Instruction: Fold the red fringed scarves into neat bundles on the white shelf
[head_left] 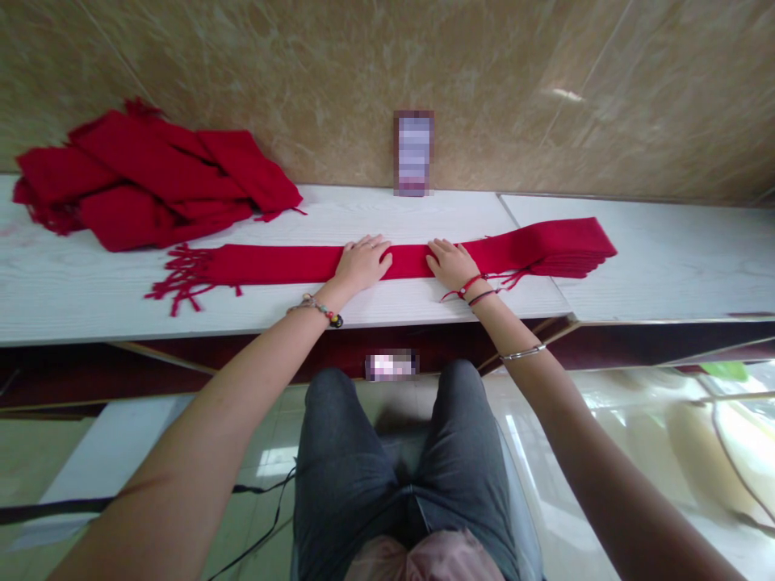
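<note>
A red scarf (pixel 275 265) lies stretched in a long flat strip along the table, its fringed end at the left. My left hand (pixel 362 265) rests on the strip near its middle, fingers laid out flat. A short way to the right, my right hand (pixel 453 264) also presses flat on the strip, fingers extended. Beyond it, the strip meets a neat stack of folded red scarves (pixel 563 246) with layered edges; where one ends and the other begins I cannot tell.
A loose heap of red scarves (pixel 163 181) sits at the back left, against the marbled wall (pixel 339 89). A phone-like object (pixel 413 153), blurred out, leans on the wall. Another blurred item (pixel 391 365) is below the front edge of the white table (pixel 109 311).
</note>
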